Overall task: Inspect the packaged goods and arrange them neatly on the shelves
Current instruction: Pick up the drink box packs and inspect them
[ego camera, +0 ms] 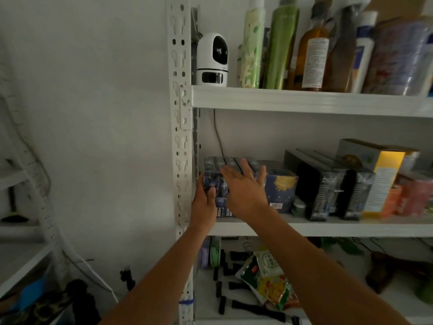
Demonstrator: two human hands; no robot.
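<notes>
Row of glossy dark rectangular boxes [221, 164] at 9 o'clock end of white metal middle shelf [328, 228], left hand [204, 204] apparently wrapped round the row's end, right hand [244, 192] flat, spread, against their fronts

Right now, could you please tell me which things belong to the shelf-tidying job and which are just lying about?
Job: row of dark blue printed cartons; left hand gripping its end; right hand flat on its front; white metal middle shelf.
Lying about: white domed security camera; small black oblong pieces on the bottom shelf.
</notes>
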